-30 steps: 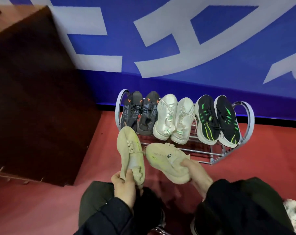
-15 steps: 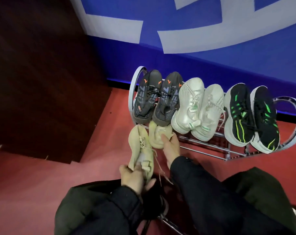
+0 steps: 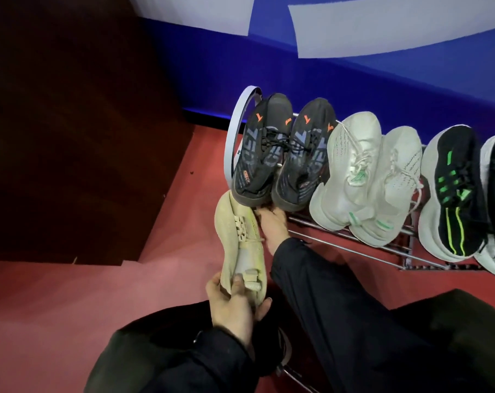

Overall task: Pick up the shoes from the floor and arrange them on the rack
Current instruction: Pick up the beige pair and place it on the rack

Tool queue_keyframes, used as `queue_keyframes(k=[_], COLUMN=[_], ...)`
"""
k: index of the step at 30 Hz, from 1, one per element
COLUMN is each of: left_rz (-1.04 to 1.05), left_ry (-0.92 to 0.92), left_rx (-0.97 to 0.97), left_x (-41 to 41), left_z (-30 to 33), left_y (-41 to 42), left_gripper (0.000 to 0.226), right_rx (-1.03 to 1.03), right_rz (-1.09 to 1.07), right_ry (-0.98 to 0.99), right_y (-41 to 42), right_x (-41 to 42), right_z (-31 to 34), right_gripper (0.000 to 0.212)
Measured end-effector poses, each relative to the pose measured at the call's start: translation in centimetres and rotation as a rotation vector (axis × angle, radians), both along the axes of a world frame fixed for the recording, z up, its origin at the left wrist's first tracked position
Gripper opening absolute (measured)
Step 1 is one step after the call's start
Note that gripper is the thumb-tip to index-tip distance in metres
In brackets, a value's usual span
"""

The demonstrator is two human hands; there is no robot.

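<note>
A beige knit shoe (image 3: 240,242) points toe-up toward the rack, and my left hand (image 3: 235,304) grips its heel. My right hand (image 3: 273,225) reaches under the black-and-orange pair (image 3: 283,154) at the left end of the metal rack (image 3: 231,137). Its fingers are hidden below those shoes. The second beige shoe is out of sight, so I cannot tell whether that hand still holds it. The top tier also carries a white pair (image 3: 365,177) and a black-and-green pair (image 3: 461,188).
A dark brown cabinet (image 3: 70,123) stands left of the rack. A blue wall with white lettering (image 3: 354,80) runs behind it. Red floor (image 3: 99,293) lies to the front left. My dark-clothed knees fill the bottom of the view.
My right hand has pushed the second beige shoe in under the black pair, and it is now hidden. The left hand's shoe has moved up closer to the rack.
</note>
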State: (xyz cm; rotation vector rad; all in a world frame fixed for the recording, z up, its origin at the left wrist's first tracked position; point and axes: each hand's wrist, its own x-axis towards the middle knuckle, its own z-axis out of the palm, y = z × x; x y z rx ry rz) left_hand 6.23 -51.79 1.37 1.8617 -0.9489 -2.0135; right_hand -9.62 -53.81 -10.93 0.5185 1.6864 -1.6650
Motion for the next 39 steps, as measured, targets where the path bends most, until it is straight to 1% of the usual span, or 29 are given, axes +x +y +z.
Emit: queue_keyframes(k=[2, 5, 8, 11, 12, 14, 16, 17, 19, 21, 24, 26, 29, 31, 32, 34, 36, 37, 38, 39], left_rz=[0.013, 0.007, -0.082, -0.177, -0.197, -0.241, -0.290, -0.308, -0.353, -0.345, -0.306, -0.292, -0.291, -0.332, -0.357, -0.428, -0.556, -0.631, -0.680, -0.705], left_ry=[0.013, 0.010, 0.003, -0.014, -0.012, 0.002, 0.034, 0.061, 0.100, 0.128, 0.193, 0.257, 0.292, 0.309, 0.307, 0.238, 0.067, -0.037, -0.121, -0.167], left_rx=[-0.001, -0.001, -0.004, 0.020, 0.029, 0.026, 0.031, 0.052, 0.071, 0.066, 0.112, 0.156, 0.148, 0.141, 0.140, 0.083, -0.094, -0.199, -0.283, -0.334], left_x=[-0.3, -0.6, -0.4, 0.0, -0.2, -1.0, -2.2, -3.0, -4.3, -5.5, -6.0, -5.9, -5.8, -6.1, -6.5, -7.7, -9.2, -9.7, -9.9, -9.9], left_z=[-0.2, -0.3, -0.1, -0.5, -0.8, -1.7, -2.2, -2.2, -1.8, -1.6, -2.2, -2.7, -3.6, -4.1, -4.2, -4.2, -4.3, -4.3, -4.2, -4.3], left_y=[0.2, 0.7, 2.2, 4.2, 4.5, 4.6, 4.2, 4.1, 4.2, 4.6, 4.8, 4.6, 4.0, 3.5, 3.2, 2.5, 1.8, 1.5, 1.2, 0.9], left_gripper=[0.014, 0.013, 0.014, 0.017, 0.017, 0.020, 0.025, 0.028, 0.031, 0.034, 0.035, 0.033, 0.025, 0.028, 0.034, 0.055, 0.073, 0.074, 0.070, 0.064], right_rx=[-0.046, -0.046, 0.058, 0.179, 0.209, 0.250, 0.212, 0.204, 0.211, 0.180, 0.077, 0.022, -0.083, -0.085, -0.060, -0.007, 0.014, 0.012, 0.023, 0.031], right_rz=[-0.026, -0.032, 0.062, 0.125, 0.128, 0.142, 0.159, 0.180, 0.214, 0.195, 0.136, 0.162, 0.187, 0.159, 0.137, 0.096, 0.039, -0.010, -0.054, -0.083], right_ry=[-0.067, -0.077, -0.046, -0.180, -0.200, -0.146, -0.072, -0.025, 0.055, 0.106, 0.076, 0.046, -0.026, -0.054, -0.052, -0.026, 0.004, -0.005, -0.010, -0.001], right_y=[-0.1, 1.4, 4.9, 9.2, 10.7, 13.2, 15.0, 15.6, 16.1, 16.5, 16.9, 17.2, 17.2, 16.6, 16.2, 14.9, 13.4, 12.5, 11.8, 11.1], right_x=[-0.4, -0.4, 0.4, 2.1, 2.8, 4.6, 6.4, 7.1, 7.7, 7.2, 6.0, 5.8, 5.9, 5.4, 5.0, 4.5, 3.9, 3.5, 3.1, 2.6], right_z=[-0.3, 0.1, 0.1, -0.1, 0.4, 2.2, 4.1, 4.9, 6.0, 6.8, 7.6, 8.0, 7.6, 7.2, 6.7, 5.9, 4.9, 4.5, 3.8, 3.0], right_gripper=[0.045, 0.044, 0.054, 0.080, 0.080, 0.073, 0.057, 0.053, 0.050, 0.046, 0.036, 0.035, 0.036, 0.034, 0.034, 0.035, 0.038, 0.041, 0.043, 0.043])
